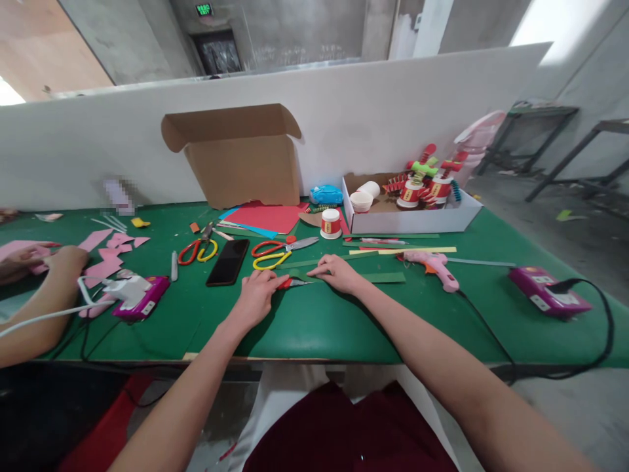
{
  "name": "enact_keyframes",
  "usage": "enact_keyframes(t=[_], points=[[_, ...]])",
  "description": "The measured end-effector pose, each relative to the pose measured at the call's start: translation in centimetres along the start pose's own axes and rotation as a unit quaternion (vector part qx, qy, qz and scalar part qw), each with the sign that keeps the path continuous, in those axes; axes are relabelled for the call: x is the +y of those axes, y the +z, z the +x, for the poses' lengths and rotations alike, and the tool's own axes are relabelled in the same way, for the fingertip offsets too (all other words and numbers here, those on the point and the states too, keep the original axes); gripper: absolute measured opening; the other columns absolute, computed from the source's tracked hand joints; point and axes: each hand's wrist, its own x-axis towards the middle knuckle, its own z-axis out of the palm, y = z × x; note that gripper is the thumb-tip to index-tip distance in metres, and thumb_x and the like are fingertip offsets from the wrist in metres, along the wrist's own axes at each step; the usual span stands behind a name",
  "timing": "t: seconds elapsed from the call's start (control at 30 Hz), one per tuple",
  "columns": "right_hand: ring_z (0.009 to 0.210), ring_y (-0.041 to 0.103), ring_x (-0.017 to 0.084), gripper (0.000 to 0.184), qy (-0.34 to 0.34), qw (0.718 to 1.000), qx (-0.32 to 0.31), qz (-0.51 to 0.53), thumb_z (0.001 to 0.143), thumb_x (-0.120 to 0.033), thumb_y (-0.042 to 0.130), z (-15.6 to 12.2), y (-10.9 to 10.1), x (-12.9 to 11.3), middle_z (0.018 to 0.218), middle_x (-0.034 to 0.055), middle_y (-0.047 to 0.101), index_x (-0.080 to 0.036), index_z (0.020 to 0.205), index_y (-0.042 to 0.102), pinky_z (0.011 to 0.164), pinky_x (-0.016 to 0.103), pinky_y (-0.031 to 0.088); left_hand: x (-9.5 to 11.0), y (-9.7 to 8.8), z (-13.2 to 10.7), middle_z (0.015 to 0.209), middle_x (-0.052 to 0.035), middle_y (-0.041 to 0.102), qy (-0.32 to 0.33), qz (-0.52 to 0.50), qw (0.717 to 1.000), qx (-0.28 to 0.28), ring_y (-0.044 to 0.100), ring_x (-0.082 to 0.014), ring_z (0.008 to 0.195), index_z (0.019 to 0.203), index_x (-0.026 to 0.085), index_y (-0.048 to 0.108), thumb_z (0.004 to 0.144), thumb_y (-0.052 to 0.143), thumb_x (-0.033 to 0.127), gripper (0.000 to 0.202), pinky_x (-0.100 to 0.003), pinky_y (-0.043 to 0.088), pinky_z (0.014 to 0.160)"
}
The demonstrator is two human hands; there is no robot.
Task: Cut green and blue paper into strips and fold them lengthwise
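My left hand [256, 296] is closed around the red handle of small scissors [295, 283], whose pointed metal blade lies toward the right near the tabletop. Facing it, my right hand [334, 272] has its fingertips pressed together on a green paper strip [388, 278]. The strip runs under the hand and shows again as a short green piece on its left side. Just behind my hands lie large scissors [282, 251] with red and yellow handles. A black phone [227, 262] is beside my left hand.
A pink glue gun [435, 265] lies at right, its cord trailing forward; a purple power strip [548, 292] is beyond. Behind stand a paper cup [331, 224] and a white box [413, 221] with decorated cups. At left, another person's hand [24, 261] handles pink paper.
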Motion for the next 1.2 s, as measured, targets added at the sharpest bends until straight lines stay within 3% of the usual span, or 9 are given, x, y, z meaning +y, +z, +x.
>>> enact_keyframes(t=[0.73,1.2], points=[[0.087,0.053,0.016,0.027,-0.004,1.000,-0.010,-0.003,0.093,-0.017,0.054,0.1,-0.2,0.0,0.095,0.0069,0.060,-0.025,0.109,0.074,0.085,0.032,0.041,-0.7,-0.9,-0.7,0.106,-0.0083,0.060,-0.025,0.039,0.999,0.003,0.046,-0.0239,0.096,0.126,0.031,0.061,0.087,0.038,0.009,0.051,-0.033,0.033,0.072],[0.088,0.056,0.017,0.029,-0.020,1.000,-0.008,0.009,0.092,-0.012,0.053,-0.1,-0.7,-0.6,0.095,0.0078,0.063,-0.023,0.110,0.073,0.086,0.032,0.043,1.3,-0.4,0.1,0.106,-0.0088,0.061,-0.038,0.032,0.999,0.004,0.048,-0.0245,0.100,0.125,0.027,0.061,0.088,0.039,0.007,0.048,-0.034,0.033,0.073]])
